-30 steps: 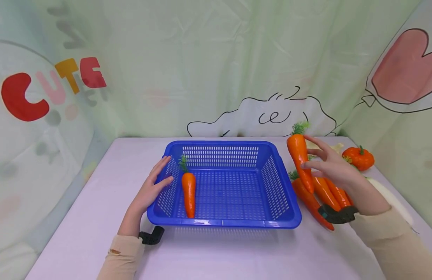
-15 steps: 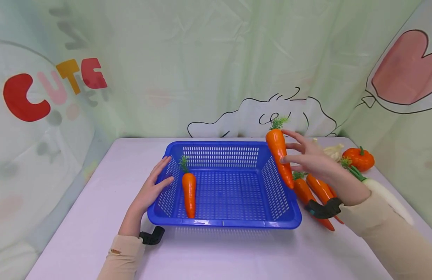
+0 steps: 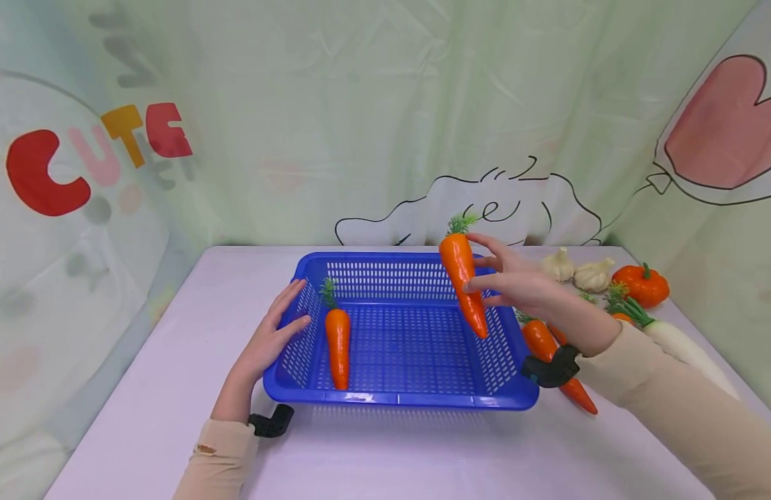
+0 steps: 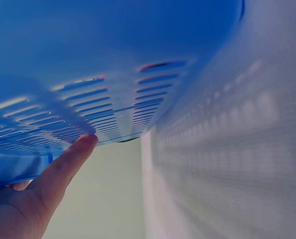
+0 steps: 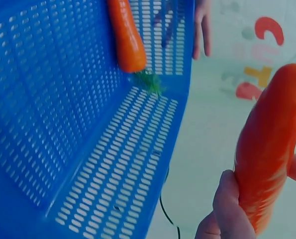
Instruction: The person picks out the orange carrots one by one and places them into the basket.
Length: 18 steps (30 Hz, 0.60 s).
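An orange carrot (image 3: 463,281) with a green top hangs over the right part of the blue plastic basket (image 3: 398,398). My right hand (image 3: 523,281) grips it between thumb and fingers, leafy end up and tip down. In the right wrist view, thumb and fingers hold the thick end of this carrot (image 5: 269,144). Another carrot (image 3: 338,347) lies inside the basket along its left side. At the basket's left rim rests my left hand (image 3: 267,340), its fingers extended. One finger (image 4: 70,162) lies against the slotted wall in the left wrist view.
Several more carrots (image 3: 576,396) lie right of the basket, partly under my right forearm. Behind them are two garlic bulbs (image 3: 592,276), an orange pumpkin (image 3: 642,285) and a white radish (image 3: 688,354). A printed curtain (image 3: 385,139) borders the table (image 3: 142,389).
My right hand has carried the carrot leftward from above the carrot pile to over the basket's right part. The garlic and radish show more now. My left hand and the basket stay put.
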Motion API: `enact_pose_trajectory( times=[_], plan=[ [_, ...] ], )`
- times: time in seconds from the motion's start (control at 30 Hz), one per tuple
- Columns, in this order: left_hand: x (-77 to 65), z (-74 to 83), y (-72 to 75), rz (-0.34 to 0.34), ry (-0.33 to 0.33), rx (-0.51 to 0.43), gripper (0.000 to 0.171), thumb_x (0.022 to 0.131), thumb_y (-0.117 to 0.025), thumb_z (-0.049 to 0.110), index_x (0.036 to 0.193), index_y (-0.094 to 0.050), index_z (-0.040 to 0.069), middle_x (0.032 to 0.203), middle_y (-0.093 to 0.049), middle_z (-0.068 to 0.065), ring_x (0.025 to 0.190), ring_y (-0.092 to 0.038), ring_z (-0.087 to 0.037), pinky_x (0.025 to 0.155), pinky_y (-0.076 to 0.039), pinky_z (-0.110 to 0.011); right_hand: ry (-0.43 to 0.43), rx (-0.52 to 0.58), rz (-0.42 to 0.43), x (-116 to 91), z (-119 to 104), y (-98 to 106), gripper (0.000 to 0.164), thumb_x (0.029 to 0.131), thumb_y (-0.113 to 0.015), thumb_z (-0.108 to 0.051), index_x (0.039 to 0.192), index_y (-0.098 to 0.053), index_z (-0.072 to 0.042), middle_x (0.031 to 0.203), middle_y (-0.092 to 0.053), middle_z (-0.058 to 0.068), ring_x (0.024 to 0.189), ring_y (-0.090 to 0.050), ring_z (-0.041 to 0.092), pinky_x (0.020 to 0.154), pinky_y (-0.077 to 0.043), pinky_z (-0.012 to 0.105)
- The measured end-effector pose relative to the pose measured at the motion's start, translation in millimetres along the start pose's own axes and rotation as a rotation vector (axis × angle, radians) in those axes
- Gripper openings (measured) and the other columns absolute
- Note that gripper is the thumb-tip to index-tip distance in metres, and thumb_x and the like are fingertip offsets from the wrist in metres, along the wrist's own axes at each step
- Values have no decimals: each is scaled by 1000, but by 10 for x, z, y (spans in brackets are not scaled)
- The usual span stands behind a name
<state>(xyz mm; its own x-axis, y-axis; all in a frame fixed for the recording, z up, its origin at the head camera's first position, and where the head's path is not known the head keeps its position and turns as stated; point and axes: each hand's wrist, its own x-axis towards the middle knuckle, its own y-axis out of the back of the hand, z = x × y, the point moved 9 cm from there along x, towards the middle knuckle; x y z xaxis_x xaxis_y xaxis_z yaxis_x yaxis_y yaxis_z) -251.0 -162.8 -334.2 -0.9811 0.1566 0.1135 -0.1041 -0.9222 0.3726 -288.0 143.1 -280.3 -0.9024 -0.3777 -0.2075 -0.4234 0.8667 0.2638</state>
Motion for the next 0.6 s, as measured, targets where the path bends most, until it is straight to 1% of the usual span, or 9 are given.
enact_pose_trajectory(
  times=[0.17, 0.3, 0.47, 0.6],
  plan=[
    [-9, 16, -2, 1, 2, -2, 57, 93, -48, 10, 145, -24, 7, 152, -10, -13, 138, -6, -34, 102, -7, -65, -20, -9, -39, 82, 4, -160, 89, 82, -59, -3, 148, -1, -21, 143, -13, 27, 115, -42, 46, 87, -46, 50],
    [-11, 17, -3, 0, 6, 3, 58, 93, -48, 10, 145, -24, 7, 152, -10, -13, 138, -6, -34, 102, -8, -65, -37, -5, -70, 130, -16, -290, 89, 81, -60, -4, 148, -3, -22, 143, -15, 26, 115, -43, 45, 88, -44, 51],
    [-5, 11, -5, -2, 6, 3, 58, 93, -48, 11, 145, -23, 8, 152, -10, -13, 138, -6, -34, 102, -8, -65, -24, 8, -101, 220, -65, -429, 88, 80, -61, -3, 147, -7, -21, 140, -19, 26, 112, -45, 44, 87, -45, 51],
    [0, 1, -2, -2, 4, 2, 58, 93, -48, 10, 145, -23, 7, 152, -10, -13, 137, -6, -35, 102, -8, -65, -23, 25, -118, 305, -70, -534, 87, 79, -61, -2, 147, -8, -20, 139, -20, 25, 112, -44, 44, 86, -46, 52]
  ],
)
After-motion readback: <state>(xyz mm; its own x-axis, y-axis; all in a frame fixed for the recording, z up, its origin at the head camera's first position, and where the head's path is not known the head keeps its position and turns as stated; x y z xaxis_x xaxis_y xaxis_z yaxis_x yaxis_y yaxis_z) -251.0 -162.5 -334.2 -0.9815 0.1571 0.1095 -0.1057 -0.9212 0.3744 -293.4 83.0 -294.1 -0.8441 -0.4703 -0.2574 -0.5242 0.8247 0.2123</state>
